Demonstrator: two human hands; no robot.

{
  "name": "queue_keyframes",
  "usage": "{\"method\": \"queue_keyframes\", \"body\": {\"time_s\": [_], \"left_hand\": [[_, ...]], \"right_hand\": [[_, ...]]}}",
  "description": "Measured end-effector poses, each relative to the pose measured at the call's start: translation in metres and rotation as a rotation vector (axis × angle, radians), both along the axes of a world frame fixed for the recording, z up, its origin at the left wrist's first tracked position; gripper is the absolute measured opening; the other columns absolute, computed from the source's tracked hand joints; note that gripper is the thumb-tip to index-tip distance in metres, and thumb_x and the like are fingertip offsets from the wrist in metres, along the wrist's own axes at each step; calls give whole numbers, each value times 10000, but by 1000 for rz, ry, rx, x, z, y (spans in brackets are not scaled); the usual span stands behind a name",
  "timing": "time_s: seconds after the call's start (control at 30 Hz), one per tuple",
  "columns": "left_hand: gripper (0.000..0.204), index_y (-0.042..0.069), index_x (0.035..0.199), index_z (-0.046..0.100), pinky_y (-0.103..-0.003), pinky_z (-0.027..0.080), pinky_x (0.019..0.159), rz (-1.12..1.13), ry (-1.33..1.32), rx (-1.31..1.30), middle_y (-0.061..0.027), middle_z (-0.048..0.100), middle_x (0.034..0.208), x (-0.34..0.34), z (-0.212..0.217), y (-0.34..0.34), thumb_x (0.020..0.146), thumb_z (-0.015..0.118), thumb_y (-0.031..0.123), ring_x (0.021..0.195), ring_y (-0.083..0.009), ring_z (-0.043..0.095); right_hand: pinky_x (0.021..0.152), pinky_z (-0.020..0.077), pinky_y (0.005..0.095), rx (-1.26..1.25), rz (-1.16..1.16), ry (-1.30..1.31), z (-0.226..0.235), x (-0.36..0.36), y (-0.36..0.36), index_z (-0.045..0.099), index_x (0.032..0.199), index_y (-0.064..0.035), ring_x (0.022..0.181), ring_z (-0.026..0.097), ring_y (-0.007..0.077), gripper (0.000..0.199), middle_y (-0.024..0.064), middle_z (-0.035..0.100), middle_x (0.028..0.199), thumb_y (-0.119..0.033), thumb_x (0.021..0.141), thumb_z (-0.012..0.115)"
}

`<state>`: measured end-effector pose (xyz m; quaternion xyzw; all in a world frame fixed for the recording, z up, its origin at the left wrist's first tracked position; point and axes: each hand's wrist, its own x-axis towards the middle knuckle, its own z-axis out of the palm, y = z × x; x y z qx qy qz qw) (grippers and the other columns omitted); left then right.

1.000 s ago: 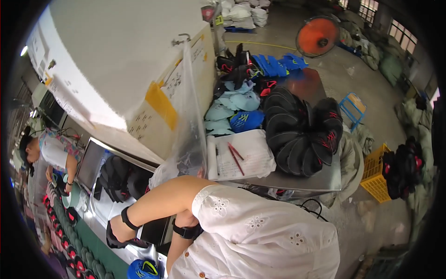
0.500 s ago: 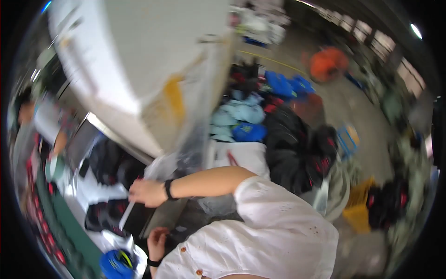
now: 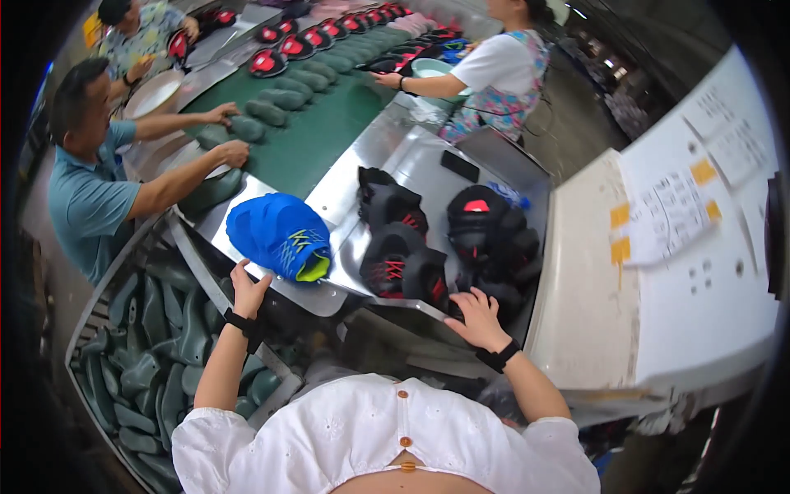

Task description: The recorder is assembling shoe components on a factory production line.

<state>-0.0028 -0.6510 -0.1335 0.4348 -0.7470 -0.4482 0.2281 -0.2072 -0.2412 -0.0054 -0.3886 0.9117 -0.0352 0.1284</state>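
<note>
A blue shoe upper [image 3: 280,237] with yellow-green lining lies on the metal end of the bench. Just below its left side is my left hand [image 3: 249,290], thumb and fingers apart; whether a fingertip touches the upper I cannot tell. My right hand [image 3: 480,319] is over the front rim of a metal tray [image 3: 409,305], fingers spread, holding nothing. Beside that hand, black shoe uppers with red laces [image 3: 397,262] rest in the tray. More black uppers [image 3: 485,226] are heaped at its right side, partly overlapping one another.
A crate of dark green shoe lasts [image 3: 156,354] stands at lower left. The green conveyor belt [image 3: 304,132] carries lasts and red-black uppers. One co-worker [image 3: 90,173] handles lasts at left; another [image 3: 506,74] stands across the belt. A white panel with taped papers [image 3: 675,214] rises at right.
My view has swung round to face the belt and tray. My right arm, earlier stretched across to the left, is now on the right side, and my hands are farther apart.
</note>
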Motion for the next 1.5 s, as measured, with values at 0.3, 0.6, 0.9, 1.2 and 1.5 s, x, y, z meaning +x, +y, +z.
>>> {"method": "queue_keyframes", "body": {"time_s": [0.3, 0.6, 0.9, 1.2, 1.5], "left_hand": [[1015, 43, 1354, 197, -479, 114, 1062, 103, -176, 81, -308, 18, 1400, -64, -9, -49, 615, 753, 463, 1304, -441, 39], [1035, 91, 1368, 180, -534, 103, 1050, 160, -161, -1, -311, 24, 1403, -84, -20, -32, 597, 762, 463, 1285, -499, 32], [1032, 65, 1363, 203, -449, 194, 1052, 253, -256, 47, -328, 81, 1384, -93, -64, -41, 604, 754, 495, 1286, -445, 150], [1009, 40, 1339, 245, -436, 198, 1055, 247, -269, 132, -339, 104, 1371, -93, -94, -54, 596, 763, 484, 1273, -453, 180], [966, 22, 1274, 318, -448, 258, 1024, 303, -352, 56, -315, 244, 1307, -92, -100, -61, 542, 801, 428, 1205, -438, 292]], "right_hand": [[946, 284, 469, 118, 200, -370, 26, -62, -75, 468, 1222, -114, 1169, 402, 302, 522, 127, 462, 1249, -406, 803, 574], [886, 363, 611, 339, 410, -63, 12, -123, -154, 269, 1358, -223, 1276, 229, 412, 974, 156, 133, 1439, -244, 547, 806], [810, 136, 804, 414, 861, 49, -59, -89, -173, 560, 1157, -328, 1327, 39, 411, 367, 94, 215, 1433, -293, 794, 520], [821, 286, 722, 450, 472, 232, -71, -203, -183, 609, 1085, -206, 1286, 163, 449, 343, 114, 280, 1399, -274, 754, 548], [804, 425, 351, -55, 155, 389, -76, -242, -194, 528, 1118, -95, 1173, 393, 299, 361, 155, 430, 1255, -145, 762, 501]]}}
